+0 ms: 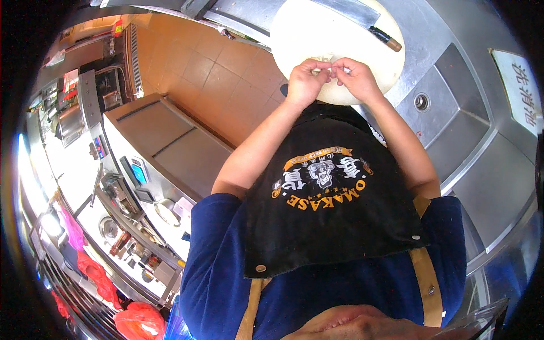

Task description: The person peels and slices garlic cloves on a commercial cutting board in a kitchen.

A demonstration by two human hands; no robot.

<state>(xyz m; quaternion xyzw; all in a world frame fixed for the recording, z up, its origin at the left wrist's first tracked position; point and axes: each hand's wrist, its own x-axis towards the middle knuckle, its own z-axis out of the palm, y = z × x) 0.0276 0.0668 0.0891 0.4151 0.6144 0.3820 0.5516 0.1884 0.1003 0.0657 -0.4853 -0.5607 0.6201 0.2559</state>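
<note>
My left hand (307,81) and my right hand (356,79) meet fingertip to fingertip above the near part of a round white cutting board (310,32). Between their fingertips they pinch a small pale piece, mostly hidden by the fingers; it may be a garlic clove. More pale pieces (324,57) lie on the board just beyond my left fingers. On the board's far right side rests a cleaver, its broad blade (350,12) flat and its dark handle (384,38), with a brown end, pointing right.
A steel sink (442,91) with a drain is right of the board, backed by a sign (516,91) bearing writing. To my left, brown floor tiles (208,68) separate me from a steel counter cabinet (165,136) with a phone (138,172) on top. Red plastic bags (140,321) are at lower left.
</note>
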